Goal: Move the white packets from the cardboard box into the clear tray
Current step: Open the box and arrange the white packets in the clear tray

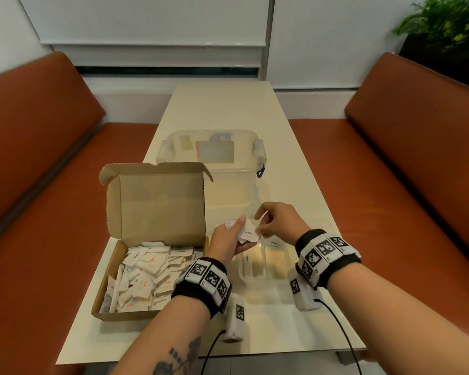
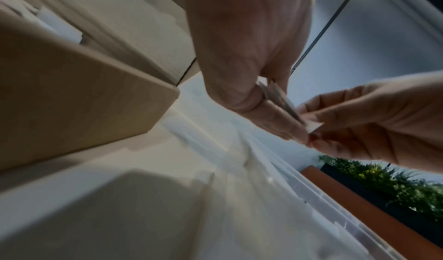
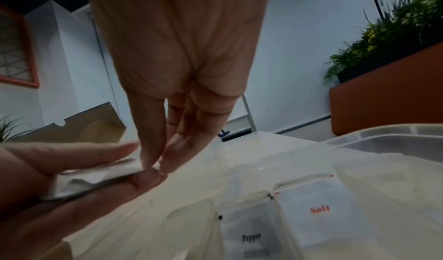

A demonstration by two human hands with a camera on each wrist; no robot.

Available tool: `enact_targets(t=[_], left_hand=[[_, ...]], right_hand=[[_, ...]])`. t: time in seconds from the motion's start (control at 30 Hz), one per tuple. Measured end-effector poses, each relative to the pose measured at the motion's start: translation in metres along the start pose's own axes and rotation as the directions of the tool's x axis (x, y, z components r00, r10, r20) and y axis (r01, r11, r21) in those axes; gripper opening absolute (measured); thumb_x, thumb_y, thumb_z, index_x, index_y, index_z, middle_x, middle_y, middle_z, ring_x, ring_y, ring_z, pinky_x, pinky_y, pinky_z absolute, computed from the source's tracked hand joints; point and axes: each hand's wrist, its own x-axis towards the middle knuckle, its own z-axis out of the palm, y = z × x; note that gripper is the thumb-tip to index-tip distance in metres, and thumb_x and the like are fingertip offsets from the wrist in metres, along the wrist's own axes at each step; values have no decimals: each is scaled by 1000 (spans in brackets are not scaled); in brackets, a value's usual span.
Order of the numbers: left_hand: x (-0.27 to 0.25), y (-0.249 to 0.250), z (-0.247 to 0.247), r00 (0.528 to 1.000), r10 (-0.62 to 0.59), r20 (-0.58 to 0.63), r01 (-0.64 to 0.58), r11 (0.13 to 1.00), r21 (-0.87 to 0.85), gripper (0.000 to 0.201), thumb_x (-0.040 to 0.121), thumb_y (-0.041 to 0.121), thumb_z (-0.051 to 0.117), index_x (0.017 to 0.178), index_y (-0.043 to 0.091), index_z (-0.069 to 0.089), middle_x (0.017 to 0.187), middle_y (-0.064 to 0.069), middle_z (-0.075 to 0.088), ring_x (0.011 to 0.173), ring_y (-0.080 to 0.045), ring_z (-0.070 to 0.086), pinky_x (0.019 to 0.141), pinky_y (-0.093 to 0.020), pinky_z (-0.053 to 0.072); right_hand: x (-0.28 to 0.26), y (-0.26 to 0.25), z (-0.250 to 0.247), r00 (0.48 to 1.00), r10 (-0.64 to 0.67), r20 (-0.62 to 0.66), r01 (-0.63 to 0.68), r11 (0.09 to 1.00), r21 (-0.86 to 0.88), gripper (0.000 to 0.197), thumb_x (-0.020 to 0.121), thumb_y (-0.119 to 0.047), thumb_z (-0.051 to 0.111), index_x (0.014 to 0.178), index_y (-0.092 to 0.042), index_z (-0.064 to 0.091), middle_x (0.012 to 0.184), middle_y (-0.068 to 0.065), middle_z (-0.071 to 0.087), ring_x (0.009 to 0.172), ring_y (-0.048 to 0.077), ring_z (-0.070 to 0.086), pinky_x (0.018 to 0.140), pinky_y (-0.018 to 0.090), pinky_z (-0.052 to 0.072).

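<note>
The open cardboard box (image 1: 111,269) on the table's left holds several white packets (image 1: 146,277). My left hand (image 1: 237,234) grips a small bunch of white packets (image 1: 248,232) just right of the box, above the clear tray (image 1: 266,277). My right hand (image 1: 260,223) pinches one packet of that bunch between thumb and fingers. In the right wrist view its fingertips (image 3: 146,161) meet on the packet edge (image 3: 95,178) lying on my left hand (image 3: 72,194). Below, the tray's compartments (image 3: 278,188) carry the labels Pepper and Salt. In the left wrist view both hands meet at the packets (image 2: 285,103).
A large clear lidded storage bin (image 1: 211,158) stands behind the box and tray. Orange bench seats (image 1: 52,212) flank the narrow cream table (image 1: 228,109). A planter with green leaves (image 1: 450,25) sits at the back right. Cables hang from both wristbands near the table's front edge.
</note>
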Motion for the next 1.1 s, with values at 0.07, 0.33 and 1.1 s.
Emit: enact_targets(t=[0.07,0.33,1.1], left_hand=[[0,1,0,1000,9,-4,-9,1000,-10,12,92,15,60,97,4,62,99,-20,67,83,-26,69,59,-26,59],[-2,0,0,996,78,-32,-75,992,103,8,89,11,64,94,17,62,92,-9,67,80,-19,67,56,-23,56],[6,2,0,974,227,8,-220,933,284,20,83,5,69,102,11,63,91,-9,66,89,-25,66,79,-37,58]], right_hand=[[-1,2,-1,1000,7,-18,-7,999,33,22,77,1,72,97,1,62,68,9,65,54,12,61,55,12,51],[-1,5,3,998,57,33,-61,991,116,25,74,-1,76,94,-5,62,70,10,66,53,11,63,56,17,54],[6,-2,-25,999,-3,53,11,987,-159,11,86,-10,65,93,-12,74,70,-7,62,62,-2,53,56,5,35]])
